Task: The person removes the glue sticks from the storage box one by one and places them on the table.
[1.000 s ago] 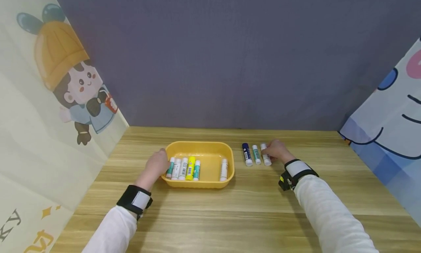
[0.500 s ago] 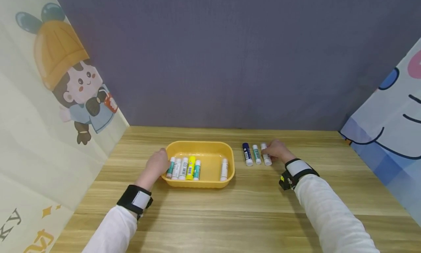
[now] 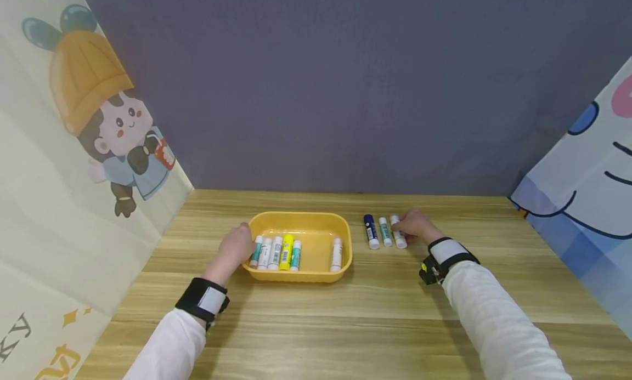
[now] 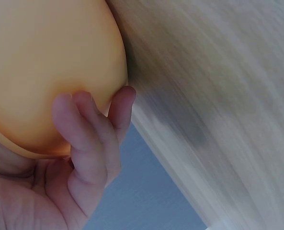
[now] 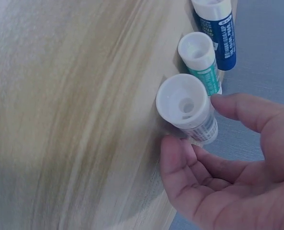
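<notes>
My left hand (image 3: 236, 245) grips the left end of a yellow plastic tray (image 3: 316, 277); in the left wrist view its fingers (image 4: 86, 139) curl under the tray's outer wall. My right hand (image 3: 416, 226) pinches a white glue stick (image 3: 399, 237) lying on the table, thumb on one side and fingertips on the other. To its left lie a thinner green-and-white glue stick (image 3: 385, 233) and a dark blue one with a white base (image 3: 371, 233). In the right wrist view, the white stick's hollow round base (image 5: 181, 100) faces the camera.
Inside the tray, several glue sticks lie side by side at the left, among them a yellow one (image 3: 286, 253). A single white glue stick (image 3: 336, 255) lies at the tray's right end. Behind the wooden table (image 3: 316, 325) stands a dark grey panel (image 3: 345, 95).
The white glue stick under my right fingers has shifted very slightly left. My left hand and the tray stay in place.
</notes>
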Demonstrator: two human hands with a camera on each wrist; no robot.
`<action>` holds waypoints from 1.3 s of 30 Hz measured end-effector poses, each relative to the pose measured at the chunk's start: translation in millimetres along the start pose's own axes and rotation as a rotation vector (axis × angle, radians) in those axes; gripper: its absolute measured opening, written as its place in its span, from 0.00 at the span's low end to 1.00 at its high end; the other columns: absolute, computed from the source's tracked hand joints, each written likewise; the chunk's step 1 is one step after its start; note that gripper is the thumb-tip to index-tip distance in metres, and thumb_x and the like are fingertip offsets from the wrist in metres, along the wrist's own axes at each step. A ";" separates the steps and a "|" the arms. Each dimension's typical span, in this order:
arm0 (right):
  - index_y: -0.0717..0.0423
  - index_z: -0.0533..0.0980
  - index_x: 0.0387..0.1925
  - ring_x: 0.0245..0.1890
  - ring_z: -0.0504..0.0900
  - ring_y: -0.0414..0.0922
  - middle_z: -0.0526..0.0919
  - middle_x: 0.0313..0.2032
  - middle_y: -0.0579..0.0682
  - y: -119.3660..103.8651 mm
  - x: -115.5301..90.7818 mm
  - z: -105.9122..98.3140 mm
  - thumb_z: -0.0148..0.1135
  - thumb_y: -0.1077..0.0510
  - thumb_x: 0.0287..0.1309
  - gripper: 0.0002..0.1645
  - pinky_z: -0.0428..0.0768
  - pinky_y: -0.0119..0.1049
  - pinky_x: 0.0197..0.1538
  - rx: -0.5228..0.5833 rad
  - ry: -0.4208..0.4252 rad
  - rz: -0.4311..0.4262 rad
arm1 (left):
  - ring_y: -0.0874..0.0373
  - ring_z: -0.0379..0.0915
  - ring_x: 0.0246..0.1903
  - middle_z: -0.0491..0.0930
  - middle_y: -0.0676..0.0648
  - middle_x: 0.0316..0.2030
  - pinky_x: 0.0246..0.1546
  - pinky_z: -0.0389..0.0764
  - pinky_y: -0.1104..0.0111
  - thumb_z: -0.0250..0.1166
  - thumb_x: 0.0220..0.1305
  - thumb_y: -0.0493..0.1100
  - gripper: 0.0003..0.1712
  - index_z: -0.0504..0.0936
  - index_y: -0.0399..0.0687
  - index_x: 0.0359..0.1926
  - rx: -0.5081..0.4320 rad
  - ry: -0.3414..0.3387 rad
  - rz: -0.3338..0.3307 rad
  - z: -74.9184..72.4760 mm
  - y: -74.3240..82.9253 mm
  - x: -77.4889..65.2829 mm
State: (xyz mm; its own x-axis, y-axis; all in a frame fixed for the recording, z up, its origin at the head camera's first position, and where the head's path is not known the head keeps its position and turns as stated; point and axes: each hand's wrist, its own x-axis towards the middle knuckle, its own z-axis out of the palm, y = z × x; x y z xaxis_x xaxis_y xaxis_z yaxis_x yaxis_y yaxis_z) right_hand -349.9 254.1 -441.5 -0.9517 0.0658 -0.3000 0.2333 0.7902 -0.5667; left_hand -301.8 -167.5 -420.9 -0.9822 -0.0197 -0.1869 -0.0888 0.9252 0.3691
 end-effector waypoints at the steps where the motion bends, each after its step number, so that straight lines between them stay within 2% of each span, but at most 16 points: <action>1: 0.62 0.74 0.28 0.19 0.75 0.43 0.75 0.20 0.51 -0.5 -0.2 -0.8 0.60 0.53 0.48 0.15 0.77 0.38 0.25 0.000 -0.002 -0.002 | 0.54 0.71 0.15 0.72 0.32 0.35 0.09 0.72 0.71 0.54 0.60 0.39 0.32 0.55 0.27 0.60 -0.002 -0.001 -0.004 0.0 0.5 0.2; 5: 0.62 0.74 0.27 0.18 0.73 0.43 0.74 0.19 0.51 -2.6 -1.7 -4.6 0.59 0.52 0.50 0.15 0.74 0.35 0.22 -0.020 -0.019 -0.001 | 0.54 0.71 0.14 0.72 0.32 0.36 0.09 0.72 0.71 0.55 0.60 0.39 0.32 0.55 0.27 0.60 -0.003 0.000 -0.006 0.5 2.5 0.5; 8: 0.64 0.71 0.31 0.18 0.71 0.43 0.73 0.20 0.53 -4.5 -3.4 -8.1 0.57 0.51 0.52 0.17 0.73 0.35 0.22 -0.028 -0.032 0.005 | 0.54 0.71 0.15 0.72 0.32 0.36 0.09 0.72 0.71 0.55 0.60 0.40 0.32 0.55 0.27 0.60 -0.001 0.004 -0.006 0.8 4.0 0.8; 12: 0.70 0.64 0.46 0.15 0.66 0.41 0.67 0.20 0.51 -6.1 -5.8 -13.9 0.54 0.51 0.54 0.27 0.71 0.35 0.22 0.025 -0.072 -0.002 | 0.54 0.71 0.16 0.72 0.32 0.36 0.09 0.72 0.71 0.55 0.59 0.40 0.31 0.56 0.27 0.59 0.003 0.014 0.001 0.9 5.9 1.6; 14: 0.71 0.57 0.55 0.13 0.62 0.40 0.63 0.16 0.47 -6.4 -6.6 -16.9 0.53 0.51 0.55 0.34 0.68 0.34 0.20 0.059 -0.103 -0.007 | 0.54 0.71 0.16 0.72 0.32 0.36 0.08 0.71 0.72 0.55 0.59 0.40 0.31 0.56 0.26 0.59 0.004 0.019 0.007 1.0 6.9 1.9; 17: 0.72 0.47 0.62 0.11 0.58 0.38 0.59 0.13 0.45 -8.3 -8.7 -21.0 0.52 0.52 0.55 0.42 0.66 0.34 0.19 0.088 -0.134 -0.008 | 0.54 0.71 0.16 0.72 0.32 0.36 0.08 0.71 0.72 0.55 0.59 0.39 0.31 0.56 0.26 0.59 0.005 0.022 0.009 1.5 8.2 2.8; 19: 0.72 0.42 0.63 0.16 0.68 0.44 0.69 0.20 0.55 -10.5 -12.1 -24.2 0.51 0.51 0.57 0.45 0.74 0.38 0.25 0.081 -0.145 -0.014 | 0.54 0.71 0.17 0.72 0.31 0.36 0.08 0.71 0.72 0.55 0.59 0.39 0.31 0.56 0.25 0.59 0.004 0.021 0.010 1.4 9.8 2.9; 20: 0.72 0.39 0.64 0.23 0.74 0.50 0.73 0.29 0.62 -11.8 -13.9 -26.2 0.50 0.49 0.57 0.47 0.76 0.42 0.31 0.079 -0.147 -0.020 | 0.54 0.71 0.17 0.72 0.31 0.36 0.08 0.71 0.72 0.55 0.59 0.39 0.31 0.56 0.25 0.59 0.003 0.020 0.008 1.3 10.6 2.8; 21: 0.71 0.38 0.64 0.34 0.76 0.56 0.71 0.41 0.68 -13.8 -14.8 -28.7 0.50 0.48 0.57 0.48 0.76 0.46 0.40 0.063 -0.138 -0.032 | 0.53 0.71 0.17 0.71 0.31 0.37 0.08 0.71 0.72 0.55 0.59 0.39 0.32 0.56 0.26 0.59 0.001 0.017 0.004 1.3 11.2 2.7; 22: 0.71 0.36 0.65 0.45 0.72 0.61 0.64 0.51 0.72 -16.7 -15.8 -31.5 0.49 0.47 0.58 0.49 0.73 0.51 0.48 0.056 -0.124 -0.044 | 0.53 0.71 0.17 0.71 0.31 0.37 0.08 0.71 0.72 0.55 0.59 0.39 0.32 0.56 0.26 0.59 0.000 0.017 0.000 1.2 12.0 2.6; 23: 0.70 0.34 0.65 0.54 0.64 0.64 0.54 0.59 0.73 -19.3 -16.1 -34.4 0.49 0.45 0.58 0.51 0.67 0.54 0.54 0.046 -0.107 -0.058 | 0.53 0.71 0.17 0.71 0.31 0.37 0.08 0.71 0.72 0.55 0.59 0.39 0.32 0.56 0.26 0.59 -0.002 0.017 -0.001 1.1 12.6 2.6; 24: 0.69 0.32 0.65 0.60 0.53 0.67 0.44 0.63 0.73 -22.2 -16.3 -37.8 0.49 0.44 0.58 0.53 0.61 0.57 0.58 0.029 -0.090 -0.075 | 0.53 0.71 0.17 0.71 0.31 0.37 0.08 0.71 0.72 0.55 0.59 0.39 0.32 0.56 0.26 0.59 -0.002 0.016 -0.003 1.2 13.0 2.8; 25: 0.67 0.29 0.65 0.62 0.45 0.67 0.38 0.64 0.72 -26.3 -16.7 -41.6 0.49 0.41 0.57 0.55 0.55 0.59 0.60 0.013 -0.072 -0.085 | 0.53 0.71 0.17 0.71 0.31 0.37 0.09 0.71 0.72 0.55 0.59 0.39 0.32 0.56 0.26 0.59 -0.002 0.016 -0.003 1.2 13.3 3.1; 27: 0.65 0.28 0.65 0.62 0.40 0.69 0.35 0.64 0.72 -36.6 -17.6 -49.2 0.50 0.38 0.55 0.58 0.49 0.61 0.61 -0.047 -0.002 -0.114 | 0.53 0.71 0.18 0.71 0.31 0.37 0.09 0.71 0.72 0.55 0.59 0.39 0.32 0.56 0.26 0.59 -0.001 0.017 -0.003 1.4 13.4 3.7; 33: 0.50 0.29 0.68 0.61 0.38 0.72 0.35 0.65 0.69 -79.2 -36.3 -68.6 0.48 0.26 0.45 0.62 0.48 0.72 0.53 -0.176 0.192 -0.184 | 0.53 0.71 0.17 0.72 0.31 0.37 0.09 0.71 0.72 0.54 0.59 0.40 0.32 0.55 0.25 0.59 0.003 0.015 -0.017 1.5 15.0 4.9; 39: 0.41 0.29 0.67 0.64 0.28 0.66 0.26 0.67 0.61 -120.6 -60.9 -72.2 0.47 0.23 0.43 0.61 0.36 0.74 0.52 -0.246 0.269 -0.281 | 0.54 0.71 0.15 0.72 0.32 0.36 0.09 0.72 0.71 0.53 0.60 0.39 0.32 0.54 0.27 0.60 -0.007 0.006 -0.038 1.3 17.2 6.0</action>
State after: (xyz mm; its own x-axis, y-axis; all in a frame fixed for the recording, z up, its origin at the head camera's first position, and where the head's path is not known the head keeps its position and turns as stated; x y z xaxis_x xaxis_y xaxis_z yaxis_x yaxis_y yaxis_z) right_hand -334.5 198.7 -299.5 -0.9968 -0.0420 0.0677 -0.0652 0.9191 -0.3887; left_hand -309.0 -151.1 -416.9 -0.9791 -0.0567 -0.1955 -0.1269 0.9209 0.3686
